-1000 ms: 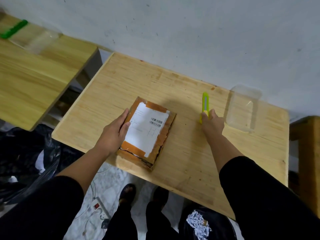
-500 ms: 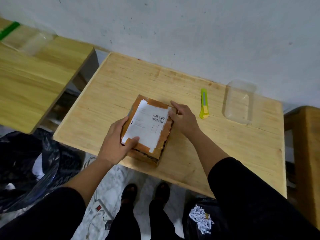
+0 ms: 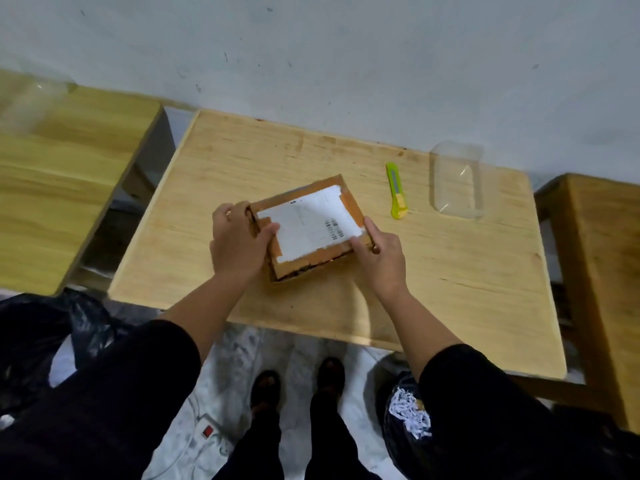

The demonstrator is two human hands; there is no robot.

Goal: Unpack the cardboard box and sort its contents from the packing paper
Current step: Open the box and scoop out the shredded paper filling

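A flat cardboard box (image 3: 311, 225) with brown tape and a white shipping label lies on the wooden table (image 3: 450, 271), turned at an angle. My left hand (image 3: 237, 244) grips its left end, thumb over the top edge. My right hand (image 3: 379, 254) holds its near right corner. A slit along the box's near side shows dark contents. A green and yellow utility knife (image 3: 395, 190) rests on the table to the right of the box, apart from both hands.
A clear plastic container (image 3: 456, 181) stands right of the knife near the wall. Below the table's near edge is a black bag with shredded white paper (image 3: 410, 415). Another black bag (image 3: 41, 337) is at left, a second table (image 3: 59, 181) beyond it.
My right hand let go of the knife and came to the box. Both hands have turned the box counter-clockwise, so the label's barcode now faces right.
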